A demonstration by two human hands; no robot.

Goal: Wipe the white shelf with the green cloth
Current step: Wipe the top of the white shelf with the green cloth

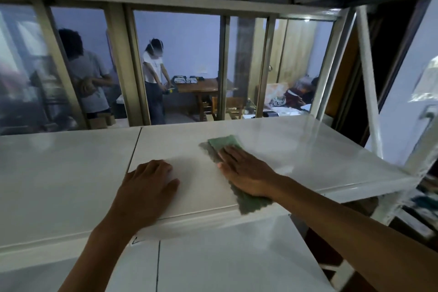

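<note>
White and glossy, the shelf (296, 149) spreads across the middle of the view, with a seam running near to far left of centre. On its right-of-centre part lies the green cloth (227, 147), stretched from the near edge toward the far side. Flat on the cloth, fingers spread and gripping nothing, the right hand (246, 173) presses it down. Left of it, the left hand (147, 187) rests palm-down on bare shelf, loosely curled. Beyond the far edge, a window (184, 66) shows two people standing.

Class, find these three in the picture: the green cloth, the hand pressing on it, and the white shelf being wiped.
green cloth (225, 143), head view, on its far end beyond the fingers.
right hand (245, 170), head view, on the back of the hand.
white shelf (308, 149), head view, on bare surface right of the cloth.
</note>
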